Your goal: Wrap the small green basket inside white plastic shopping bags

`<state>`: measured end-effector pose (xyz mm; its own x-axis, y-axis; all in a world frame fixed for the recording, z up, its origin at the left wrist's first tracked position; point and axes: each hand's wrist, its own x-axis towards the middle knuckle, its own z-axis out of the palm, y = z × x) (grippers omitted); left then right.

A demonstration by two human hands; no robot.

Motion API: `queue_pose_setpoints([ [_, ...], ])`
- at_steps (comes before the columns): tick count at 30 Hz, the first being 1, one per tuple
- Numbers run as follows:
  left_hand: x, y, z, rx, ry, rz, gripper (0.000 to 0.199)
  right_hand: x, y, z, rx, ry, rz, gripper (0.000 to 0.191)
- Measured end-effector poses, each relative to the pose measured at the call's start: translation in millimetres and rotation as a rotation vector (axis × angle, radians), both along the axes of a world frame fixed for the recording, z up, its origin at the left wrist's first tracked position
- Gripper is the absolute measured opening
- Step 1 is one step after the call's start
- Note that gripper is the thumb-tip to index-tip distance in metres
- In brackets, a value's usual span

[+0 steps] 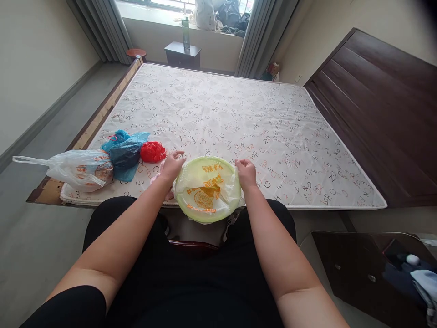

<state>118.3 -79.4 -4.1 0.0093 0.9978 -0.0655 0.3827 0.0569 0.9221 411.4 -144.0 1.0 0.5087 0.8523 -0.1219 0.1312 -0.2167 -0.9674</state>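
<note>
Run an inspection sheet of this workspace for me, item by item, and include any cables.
Surface: letter-print mattress on a wooden bed frame.
Things: round pale green produce in a printed clear plastic bag.
Clutter: white plastic bag, blue plastic bag, red mesh bag.
Hands: left hand and right hand at the bag's edge.
Cables: nothing seen.
Surroundings: grey curtains, nightstand, green bottle, dark wooden headboard.
</note>
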Motion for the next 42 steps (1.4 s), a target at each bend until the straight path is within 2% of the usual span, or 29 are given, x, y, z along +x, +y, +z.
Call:
queue_pose_setpoints([
  [3, -1.8, 9.6, 8.9, -0.015, -0.050, -0.166, 0.047, -2.0, -5.7, 11.8, 0.082, -0.110, 0.149, 0.045],
  [5, 1.4, 3.0, 10.0, -0.115, -0.049, -0.305, 0.054, -4.5, -8.9, 15.3, 0.096, -0.227, 0.299, 0.046],
  [6, 4.5, -2.5, 9.1, -0.167, -0.037, -0.332, 0.061, -5.5, -9.8, 15.1, 0.080, -0.304, 0.360, 0.049],
  [9, 16.4, -18.0, 3.5, -0.290, -0.059, -0.221, 0.076, -4.6, -8.9, 8.8, -0.026, -0.502, 0.435, 0.064],
  [11, 23.0, -22.4, -0.7, -0.348, -0.146, -0.126, 0.068, -0.2, -6.6, 4.0, -0.109, -0.526, 0.430, 0.068],
  [15, 26.8, -18.7, -7.2, -0.409, -0.339, -0.075, 0.052, 11.2, -4.2, -0.4, -0.213, -0.415, 0.438, 0.072],
  [20, 28.8, -16.4, -12.0, -0.440, -0.496, -0.024, 0.046, 11.9, -6.1, -10.8, -0.217, -0.152, 0.330, 0.072],
  [23, 32.7, -19.4, -11.9, -0.435, -0.458, -0.016, 0.046, 7.6, -6.2, -18.8, -0.202, 0.030, 0.267, 0.069],
  [25, 33.4, -19.8, -8.8, -0.430, -0.415, -0.033, 0.050, 6.4, -6.2, -19.1, -0.207, 0.051, 0.256, 0.066],
  [27, 29.6, -16.2, -1.9, -0.393, -0.391, -0.071, 0.058, 8.0, -6.8, -13.4, -0.205, -0.025, 0.248, 0.060],
  [29, 20.0, -7.5, 8.3, -0.283, -0.384, -0.066, 0.063, 13.0, -7.9, -3.0, -0.159, -0.128, 0.222, 0.050],
  [31, 5.5, 4.3, 19.4, -0.138, -0.385, 0.006, 0.058, 22.1, -8.3, 8.6, -0.082, -0.167, 0.162, 0.041],
  [33, -10.3, 15.6, 27.6, -0.074, -0.421, 0.084, 0.045, 34.7, -7.5, 17.4, -0.035, -0.114, 0.067, 0.032],
  [35, -23.2, 23.1, 30.6, -0.131, -0.484, 0.143, 0.034, 48.3, -6.0, 21.3, -0.049, 0.009, -0.038, 0.025],
  [38, -32.1, 26.9, 26.0, -0.312, -0.524, 0.228, 0.021, 63.3, -5.1, 20.3, -0.084, 0.187, -0.131, 0.017],
  [40, -33.0, 27.4, 20.7, -0.416, -0.541, 0.259, 0.008, 67.1, -6.1, 17.8, -0.068, 0.211, -0.155, 0.013],
  [42, -32.9, 28.4, 16.7, -0.472, -0.602, 0.236, 0.013, 67.1, -7.8, 15.6, -0.038, 0.170, -0.167, 0.011],
])
